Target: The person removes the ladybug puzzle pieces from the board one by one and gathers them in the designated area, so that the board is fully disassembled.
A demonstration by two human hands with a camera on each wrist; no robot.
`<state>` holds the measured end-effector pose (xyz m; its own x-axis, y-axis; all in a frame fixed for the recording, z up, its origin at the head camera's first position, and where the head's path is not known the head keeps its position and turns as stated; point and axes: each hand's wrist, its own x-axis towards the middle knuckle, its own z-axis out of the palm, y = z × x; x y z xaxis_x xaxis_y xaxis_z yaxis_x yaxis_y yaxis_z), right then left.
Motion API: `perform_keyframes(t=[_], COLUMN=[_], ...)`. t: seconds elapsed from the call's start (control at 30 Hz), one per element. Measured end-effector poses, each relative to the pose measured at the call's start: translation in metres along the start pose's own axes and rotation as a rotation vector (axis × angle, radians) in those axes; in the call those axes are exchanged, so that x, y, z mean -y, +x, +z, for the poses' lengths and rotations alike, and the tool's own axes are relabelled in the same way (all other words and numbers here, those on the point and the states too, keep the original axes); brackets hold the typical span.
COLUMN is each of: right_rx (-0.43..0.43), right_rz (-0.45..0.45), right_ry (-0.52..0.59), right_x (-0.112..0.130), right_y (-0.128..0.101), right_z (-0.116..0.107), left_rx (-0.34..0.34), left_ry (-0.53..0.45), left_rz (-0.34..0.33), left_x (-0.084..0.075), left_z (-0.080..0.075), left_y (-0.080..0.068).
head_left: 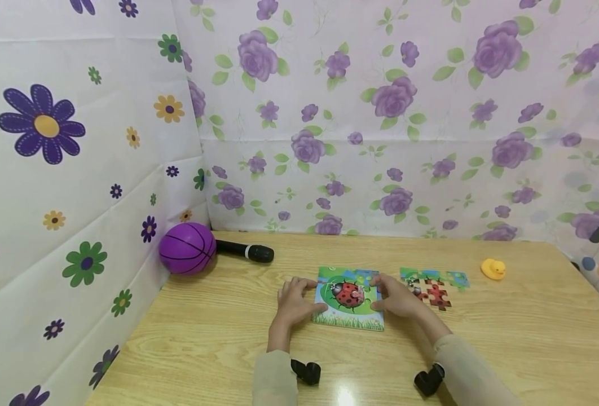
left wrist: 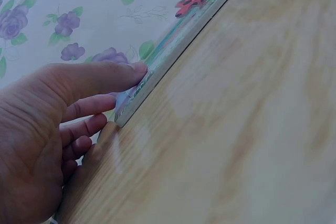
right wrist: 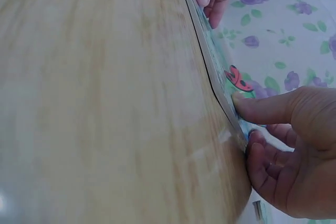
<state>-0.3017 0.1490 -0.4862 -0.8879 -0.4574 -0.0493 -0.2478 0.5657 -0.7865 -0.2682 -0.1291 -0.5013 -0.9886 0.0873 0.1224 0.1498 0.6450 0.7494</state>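
Both hands on the puzzle, one per side, apart from each other. Puzzle [head_left: 348, 318] lies flat on the counter [head_left: 218, 349], in front of the person, ladybug picture face up on a green leaf, grass strip along the near edge.

Left hand [head_left: 293, 301]: grips the left edge. Left wrist view has the thumb on top near the corner, other fingers bent in beside the edge. Right hand [head_left: 397, 297]: grips the right edge, thumb on the near part, index farther up; right wrist view shows its other fingers curled in by the side.

Loose pieces [head_left: 437, 296] sit just right of the right hand: red ones nearest, blue and green ones behind, some touching or nearly so, can't tell which.

Duck [head_left: 492, 269]: yellow, right of the pieces, apart from them. Ball [head_left: 188, 248]: purple, black lines, far left of the counter by the left cloth [head_left: 51, 186]. Mic [head_left: 246, 250]: black with a pale band, on its side, head pointing right, tail end at the ball. Back cloth [head_left: 330, 169]: purple roses, behind everything. Sleeves [head_left: 275, 378] light beige, black mount [head_left: 307, 372] at each wrist.
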Motion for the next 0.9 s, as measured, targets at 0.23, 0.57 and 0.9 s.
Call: perform_keyframes(t=[0.23,0.57,0.9], right_rx=[0.012,0.036,0.043], right_rz=[-0.023,0.013,-0.002], right_ry=[0.080,0.102,0.061], right_x=[-0.0068,-0.0037,-0.0004], right_y=[0.0021,-0.0016,-0.0033], right_z=[0.0032,0.0042,0.0013], left_rx=[0.001,0.000,0.003], left_ry=[0.003,0.008,0.002], left_rz=[-0.003,-0.009,-0.011], left_x=[0.0009,0.0012,0.0000], left_z=[0.0004,0.0013,0.0007], left_y=[0.0005,0.0004,-0.0003])
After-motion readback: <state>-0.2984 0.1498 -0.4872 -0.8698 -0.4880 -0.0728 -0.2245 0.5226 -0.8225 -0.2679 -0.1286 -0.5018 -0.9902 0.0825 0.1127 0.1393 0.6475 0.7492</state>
